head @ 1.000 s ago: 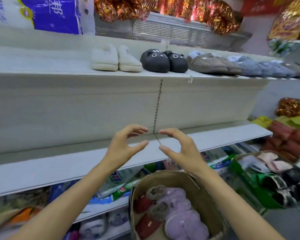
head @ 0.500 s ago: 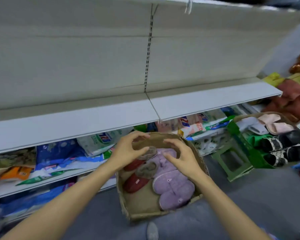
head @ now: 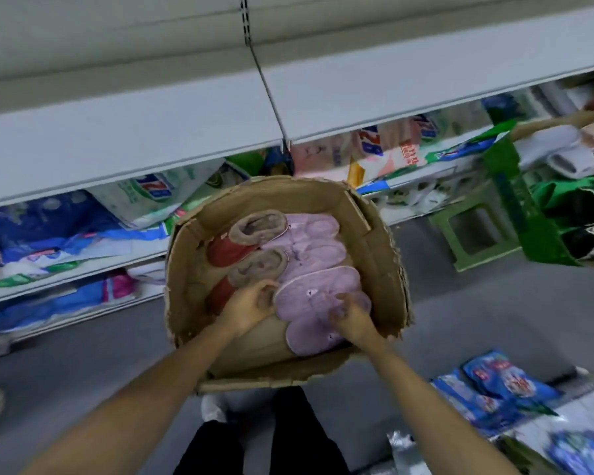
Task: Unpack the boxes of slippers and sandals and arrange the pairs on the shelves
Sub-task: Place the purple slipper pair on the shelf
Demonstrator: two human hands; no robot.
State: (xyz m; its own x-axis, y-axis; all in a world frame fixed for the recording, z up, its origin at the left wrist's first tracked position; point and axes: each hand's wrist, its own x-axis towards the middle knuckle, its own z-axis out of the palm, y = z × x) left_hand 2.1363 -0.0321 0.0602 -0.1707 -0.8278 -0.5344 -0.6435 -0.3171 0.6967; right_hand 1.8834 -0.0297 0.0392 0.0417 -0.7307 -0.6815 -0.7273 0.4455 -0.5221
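Note:
An open cardboard box (head: pixel 378 255) stands on the floor below a bare white shelf (head: pixel 151 132). Inside lie lilac plush slippers (head: pixel 318 248) on the right and red slippers with brown fleece cuffs (head: pixel 251 234) on the left. My left hand (head: pixel 251 305) curls its fingers over the left edge of the nearest lilac slipper (head: pixel 309 293), beside the nearer red one. My right hand (head: pixel 352 318) grips the same lilac slippers from the right side, fingers dug into the plush.
A green box (head: pixel 515 197) with white, pink and black-patterned sandals stands at the right. A green stool (head: pixel 474 231) is beside it. Packaged goods fill the lower shelves (head: pixel 83 241). Blue packets (head: pixel 494 389) lie on the floor at the lower right. My dark trousers (head: pixel 264 440) are below the box.
My view has tipped down from the upper shelf of slippers to the box. Both hands have dropped from in front of the shelf into the box and closed on the lilac slippers.

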